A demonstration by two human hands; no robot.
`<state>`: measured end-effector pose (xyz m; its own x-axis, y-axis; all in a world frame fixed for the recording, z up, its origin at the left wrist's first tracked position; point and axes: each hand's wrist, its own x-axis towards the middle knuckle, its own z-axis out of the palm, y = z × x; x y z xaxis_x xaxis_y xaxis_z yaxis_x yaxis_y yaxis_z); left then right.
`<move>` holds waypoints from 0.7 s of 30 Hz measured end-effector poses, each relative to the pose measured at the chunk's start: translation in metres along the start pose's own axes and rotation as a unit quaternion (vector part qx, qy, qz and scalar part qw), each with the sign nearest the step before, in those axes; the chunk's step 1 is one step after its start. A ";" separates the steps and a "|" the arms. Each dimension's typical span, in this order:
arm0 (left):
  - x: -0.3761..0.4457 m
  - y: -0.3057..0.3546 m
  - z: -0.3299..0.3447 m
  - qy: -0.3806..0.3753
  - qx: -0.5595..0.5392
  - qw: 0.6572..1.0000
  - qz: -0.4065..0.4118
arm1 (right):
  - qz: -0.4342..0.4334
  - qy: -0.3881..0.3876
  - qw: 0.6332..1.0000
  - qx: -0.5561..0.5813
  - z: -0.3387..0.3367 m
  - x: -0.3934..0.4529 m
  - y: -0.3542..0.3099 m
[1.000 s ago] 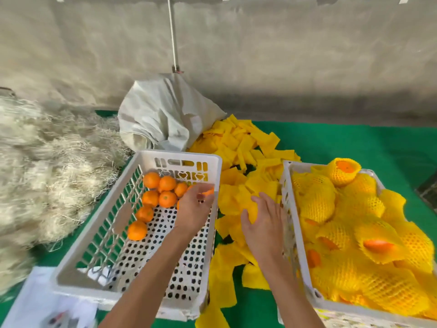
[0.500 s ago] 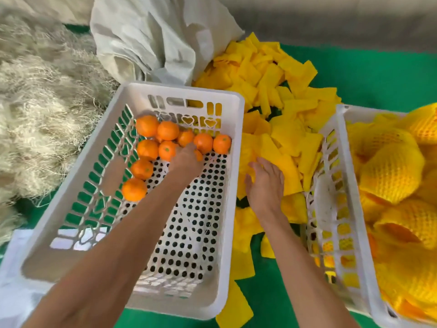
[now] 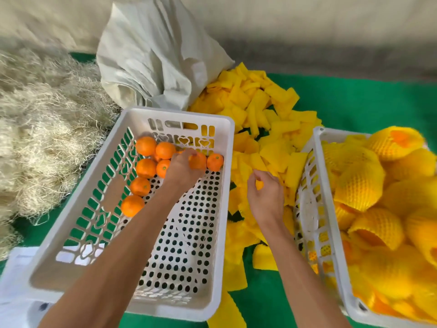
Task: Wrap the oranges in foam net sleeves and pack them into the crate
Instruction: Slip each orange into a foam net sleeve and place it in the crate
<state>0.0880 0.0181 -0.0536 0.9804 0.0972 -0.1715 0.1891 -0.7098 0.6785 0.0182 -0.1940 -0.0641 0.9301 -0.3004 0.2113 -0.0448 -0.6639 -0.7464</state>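
Left hand [image 3: 183, 166]: reaching into the far end of the white basket [image 3: 132, 235], fingers curled round an orange [image 3: 198, 160], palm down over it.
Right hand [image 3: 266, 195]: hovering over the loose yellow foam sleeves [image 3: 260, 110], fingers bent inward, thumb and forefinger nearly pinched; a scrap of yellow showing between them, but cannot tell whether a sleeve is truly gripped.
Held orange: under the left fingertips, touching another orange [image 3: 215, 162] just to the right, against the basket's far right corner.
Loose oranges [image 3: 146, 146]: bunched just left of and beyond the left hand, along the basket's far wall; three more trailing down the left wall toward the left forearm, the nearest one [image 3: 132, 205] beside the forearm.
Basket floor: perforated, bare from the left wrist back toward the body.
Foam sleeves: flat yellow pieces heaped between the two hands and beyond them, spilling under the right wrist and down past the right forearm on the green mat [image 3: 354, 102].
Crate [image 3: 328, 233]: white, just right of the right hand, piled high with wrapped oranges [image 3: 359, 183] in yellow netting.
Pale sack [image 3: 153, 53]: crumpled, beyond the left hand, behind the basket.
Straw-like fibre [image 3: 40, 129]: large heap far left of the left arm.
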 end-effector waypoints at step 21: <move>-0.141 0.143 -0.057 -0.253 -0.604 0.755 0.019 | -0.003 -0.021 0.925 0.379 -0.139 -0.011 -0.084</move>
<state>-0.0203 -0.0571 0.1085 0.8972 -0.4035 -0.1794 0.3742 0.4790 0.7941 -0.0387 -0.2300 0.0836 0.9436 -0.2605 0.2043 0.2143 0.0100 -0.9767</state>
